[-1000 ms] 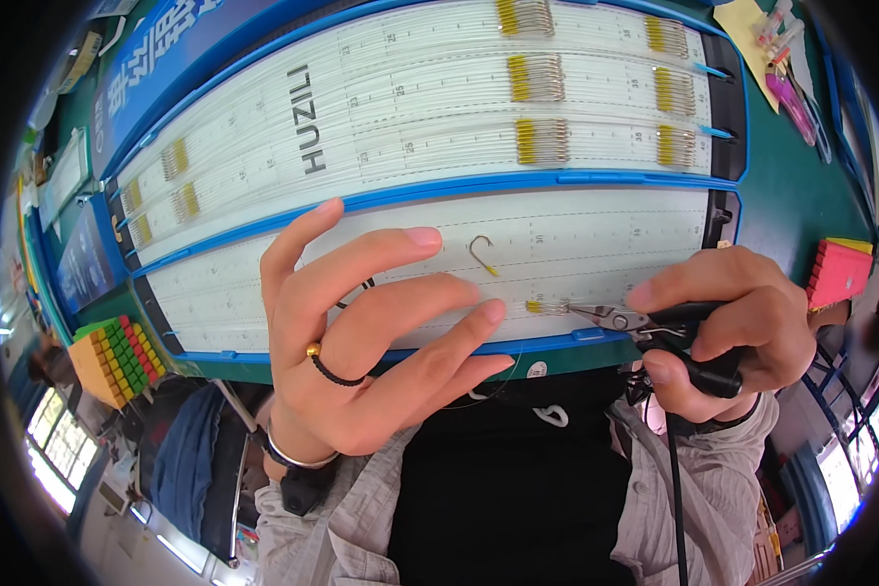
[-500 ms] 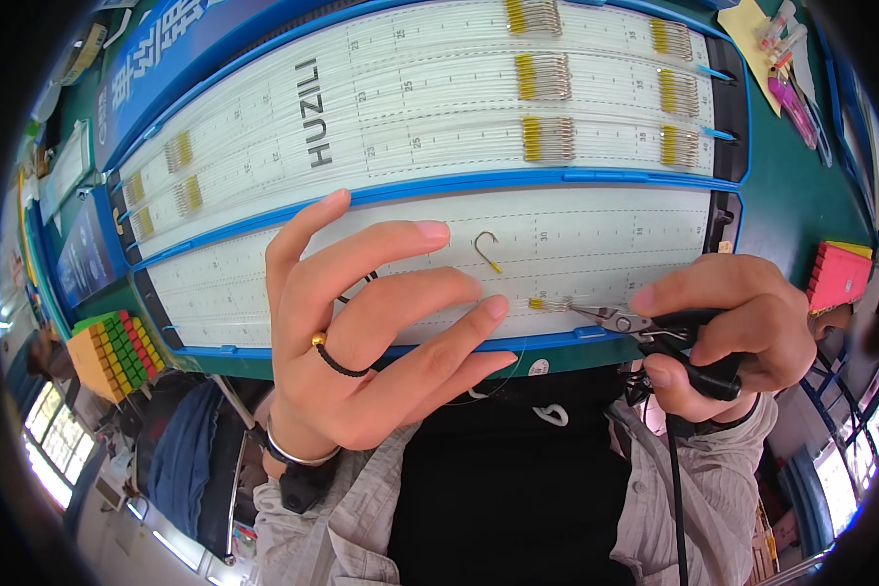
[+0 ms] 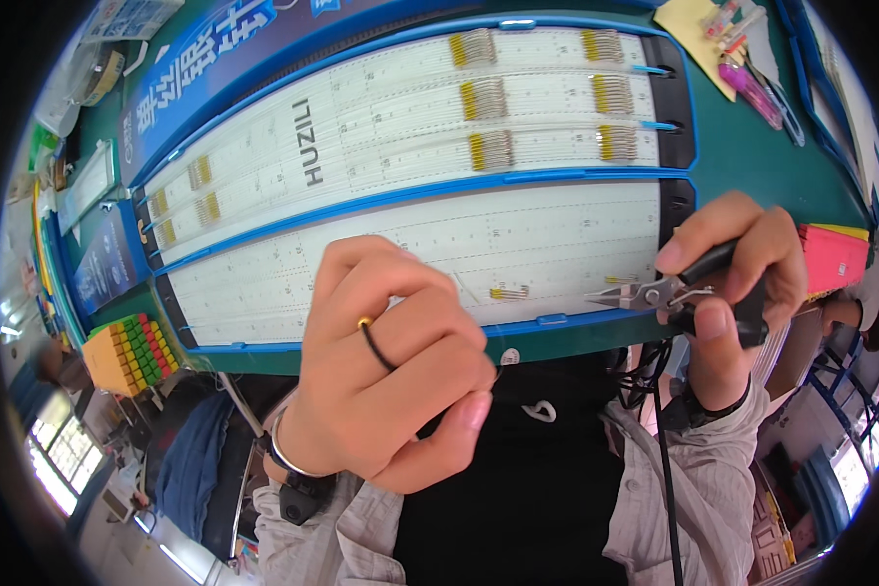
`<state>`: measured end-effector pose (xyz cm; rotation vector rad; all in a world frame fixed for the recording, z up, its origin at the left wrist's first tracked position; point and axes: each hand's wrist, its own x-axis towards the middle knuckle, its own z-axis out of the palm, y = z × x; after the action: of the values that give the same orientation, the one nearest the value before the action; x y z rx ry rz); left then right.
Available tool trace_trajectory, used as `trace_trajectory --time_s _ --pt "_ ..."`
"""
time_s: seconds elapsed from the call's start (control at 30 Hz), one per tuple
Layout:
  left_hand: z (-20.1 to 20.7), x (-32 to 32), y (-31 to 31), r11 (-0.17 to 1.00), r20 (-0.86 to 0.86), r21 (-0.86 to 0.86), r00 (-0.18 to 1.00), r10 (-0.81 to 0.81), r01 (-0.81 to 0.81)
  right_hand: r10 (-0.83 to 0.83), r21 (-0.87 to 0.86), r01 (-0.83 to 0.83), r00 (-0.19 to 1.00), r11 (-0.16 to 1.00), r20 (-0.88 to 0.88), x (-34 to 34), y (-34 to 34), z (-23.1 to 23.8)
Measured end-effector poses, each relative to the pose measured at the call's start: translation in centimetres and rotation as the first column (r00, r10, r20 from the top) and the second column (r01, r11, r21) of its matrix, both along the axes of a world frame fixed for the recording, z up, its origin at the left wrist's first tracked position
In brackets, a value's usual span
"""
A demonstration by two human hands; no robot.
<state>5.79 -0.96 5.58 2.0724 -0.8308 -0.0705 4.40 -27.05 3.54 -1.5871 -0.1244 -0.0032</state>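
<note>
My left hand (image 3: 391,366) is closed over the near edge of the long white tray (image 3: 273,283), fingers curled in toward the thumb. Whatever it may grip is hidden inside the fingers. In my right hand (image 3: 747,264) I hold small pliers (image 3: 666,293) with black handles, their pointed metal jaws aimed left over the tray's right end. A small group of fishing hooks with yellow ends (image 3: 508,292) lies on the tray between my hands. A yellow-ended piece (image 3: 619,280) shows just above the pliers' jaws.
Beyond the near tray, the blue-rimmed case (image 3: 410,184) holds rows of yellow-ended fishing hooks (image 3: 490,150) on stretched lines. A block of coloured pieces (image 3: 132,354) stands at left, a pink pad (image 3: 832,259) at right. A purple pen (image 3: 750,93) lies far right.
My left hand has curled shut, and the single large hook no longer shows on the tray. The pliers have moved off the small hooks to the right. The whole view has shifted slightly.
</note>
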Motion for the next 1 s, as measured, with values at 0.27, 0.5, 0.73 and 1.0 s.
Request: trace_trajectory --time_s 0.27,0.5,0.73,1.0 --pt "-0.2 0.2 -4.4 1.000 0.030 0.016 0.999 0.019 -0.019 -0.097 0.181 0.094 0.995 0.979 0.005 -0.8 -3.6 -0.9" --pt "-1.3 0.2 -5.9 0.997 0.109 0.067 0.993 0.036 -0.044 -0.082 0.255 0.087 0.996 0.963 -0.030 -1.8 -4.4 -0.9" --pt "-1.0 0.0 -5.7 0.995 0.048 0.092 0.998 0.041 -0.045 0.021 0.232 -0.025 1.000 0.972 0.017 -1.2 -4.4 -1.1" --pt "-1.3 0.1 -5.5 0.996 0.031 0.083 0.999 0.025 -0.028 0.072 0.143 -0.078 0.996 0.987 0.049 -0.8 -4.3 -1.0"
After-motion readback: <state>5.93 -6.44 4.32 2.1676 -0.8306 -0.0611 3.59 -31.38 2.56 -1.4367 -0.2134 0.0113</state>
